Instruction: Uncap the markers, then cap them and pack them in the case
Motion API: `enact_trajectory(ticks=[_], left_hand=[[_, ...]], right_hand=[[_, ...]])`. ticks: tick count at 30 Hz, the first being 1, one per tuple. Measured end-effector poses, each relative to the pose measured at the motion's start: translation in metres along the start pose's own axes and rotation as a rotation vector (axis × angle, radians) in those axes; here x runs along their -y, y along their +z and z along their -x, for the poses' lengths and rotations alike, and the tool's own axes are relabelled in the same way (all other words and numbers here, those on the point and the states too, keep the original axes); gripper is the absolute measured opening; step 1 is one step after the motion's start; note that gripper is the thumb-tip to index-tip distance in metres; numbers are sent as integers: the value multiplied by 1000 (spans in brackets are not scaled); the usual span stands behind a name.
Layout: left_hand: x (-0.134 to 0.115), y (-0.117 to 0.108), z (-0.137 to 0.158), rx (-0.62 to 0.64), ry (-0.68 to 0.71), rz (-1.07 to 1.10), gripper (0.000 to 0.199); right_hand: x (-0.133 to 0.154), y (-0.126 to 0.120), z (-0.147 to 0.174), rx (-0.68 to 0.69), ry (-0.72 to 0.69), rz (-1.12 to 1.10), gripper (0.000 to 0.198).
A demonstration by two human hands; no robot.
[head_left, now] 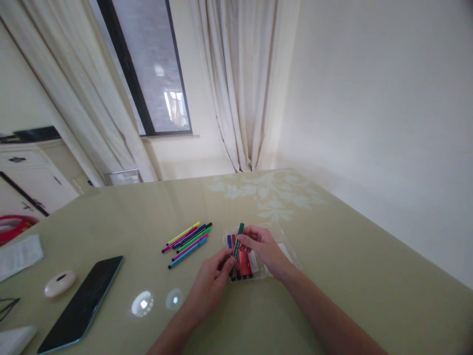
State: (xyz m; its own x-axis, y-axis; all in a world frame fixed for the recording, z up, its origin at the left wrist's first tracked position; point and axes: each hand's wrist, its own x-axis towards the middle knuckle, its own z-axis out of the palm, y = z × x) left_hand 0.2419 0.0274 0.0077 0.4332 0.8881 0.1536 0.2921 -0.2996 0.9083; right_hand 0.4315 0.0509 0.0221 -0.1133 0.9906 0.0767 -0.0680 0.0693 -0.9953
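A dark green marker (236, 245) is held at a tilt above a clear plastic case (261, 270). My left hand (214, 273) pinches its lower end, and the fingers of my right hand (263, 245) close on it near the green cap. Inside the case several markers lie side by side, among them a red marker (248, 264) and a purple marker (229, 241); my hands hide part of them. Left of the case, a loose group of markers rests on the table, with a yellow marker (184, 233) at the back and a blue marker (187, 253) in front.
A black tablet (83, 301) lies at the left of the table (351, 276), beside a pale oval object (60, 283). Further left are a white cloth or paper (20, 256) and dark cables (8, 308). A wall (388, 123) borders the table's right side.
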Motion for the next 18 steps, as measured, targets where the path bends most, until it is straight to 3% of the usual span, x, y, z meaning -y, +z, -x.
enact_trajectory(ticks=[6, 8, 11, 14, 18], left_hand=[[3, 0, 3, -44, 33, -118, 42], [4, 1, 6, -47, 121, -256, 38], [5, 3, 9, 60, 307, -533, 38], [7, 5, 10, 139, 384, -702, 44], [8, 4, 9, 149, 356, -735, 43]], right_hand=[[-1, -5, -3, -35, -25, 26, 37], [-1, -14, -6, -98, -32, 78, 37], [1, -31, -10, -168, 0, 179, 36], [1, -42, -9, -116, 64, 287, 31], [-7, -41, -8, -70, 110, 359, 26]])
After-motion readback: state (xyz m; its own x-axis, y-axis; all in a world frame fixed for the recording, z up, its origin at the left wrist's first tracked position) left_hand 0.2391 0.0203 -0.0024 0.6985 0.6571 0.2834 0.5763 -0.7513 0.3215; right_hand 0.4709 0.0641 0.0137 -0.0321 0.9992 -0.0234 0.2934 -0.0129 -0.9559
